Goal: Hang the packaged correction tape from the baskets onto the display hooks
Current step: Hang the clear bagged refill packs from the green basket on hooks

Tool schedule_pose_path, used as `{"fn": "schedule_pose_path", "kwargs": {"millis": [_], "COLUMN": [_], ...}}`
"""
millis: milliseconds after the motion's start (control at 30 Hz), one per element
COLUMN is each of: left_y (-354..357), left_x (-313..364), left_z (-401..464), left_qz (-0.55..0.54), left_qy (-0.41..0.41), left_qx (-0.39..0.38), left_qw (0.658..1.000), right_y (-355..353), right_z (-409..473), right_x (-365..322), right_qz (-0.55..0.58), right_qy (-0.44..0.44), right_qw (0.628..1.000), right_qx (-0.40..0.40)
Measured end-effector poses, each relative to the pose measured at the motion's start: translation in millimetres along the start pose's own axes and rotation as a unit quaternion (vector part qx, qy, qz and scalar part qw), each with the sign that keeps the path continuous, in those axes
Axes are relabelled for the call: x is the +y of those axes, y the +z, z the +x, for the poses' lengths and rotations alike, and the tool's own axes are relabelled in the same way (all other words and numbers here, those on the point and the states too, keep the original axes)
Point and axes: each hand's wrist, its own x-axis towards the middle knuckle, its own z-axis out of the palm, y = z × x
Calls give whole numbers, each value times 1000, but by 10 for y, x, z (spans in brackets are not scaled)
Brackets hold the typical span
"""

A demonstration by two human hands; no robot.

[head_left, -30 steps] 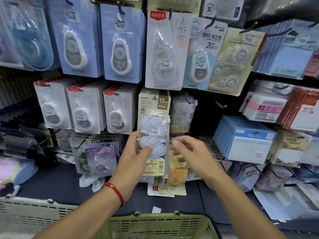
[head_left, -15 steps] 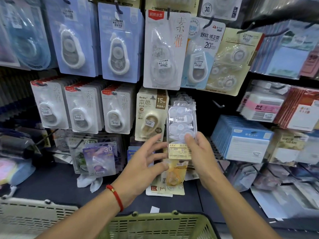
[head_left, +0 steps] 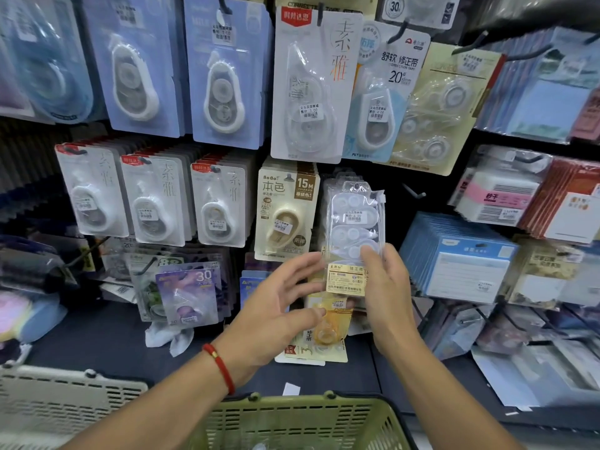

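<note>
A clear pack of white correction tapes (head_left: 354,222) with a gold label at its bottom is held upright against the display, to the right of the beige 15M pack (head_left: 285,209). My right hand (head_left: 386,297) grips its lower right edge, thumb on the front. My left hand (head_left: 279,306) hovers beside its lower left with fingers spread and relaxed, holding nothing. The pack's top hole is at the height of a hook that other clear packs behind it hang on; the hook itself is hidden. A green basket (head_left: 292,420) sits below my arms.
A white basket (head_left: 58,397) stands at lower left. Rows of carded correction tapes fill the hooks above and to the left. A bare hook (head_left: 414,191) sticks out right of the held pack. Blue note packs (head_left: 461,254) hang at right. Loose packs lie on the dark shelf.
The pack passed from my left hand to my right and moved right and up, from in front of the beige pack to the neighbouring hook. My left hand let go.
</note>
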Motion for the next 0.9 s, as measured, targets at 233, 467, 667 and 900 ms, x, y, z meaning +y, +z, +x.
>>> {"fn": "schedule_pose_path", "kwargs": {"millis": [233,467,667,900], "left_y": [-24,-250,-446,-360], "left_x": [-12,-362,-786,-1616], "left_z": [16,26,-254,-939], "left_qz": [-4,259,491,609], "left_qy": [-5,-62,-150,-238], "left_qx": [-19,-58,-235,-363], "left_qw": [1000,962,825,664], "right_y": [-28,-269,-456,-668], "right_z": [96,178,-300,-1700], "right_x": [49,538,1247,2149], "right_qz": [-11,-315,-571,-575], "right_qy": [43,103,100,226], "right_qw": [999,942,649,479], "right_qx": [-10,-53,-493,-624]}}
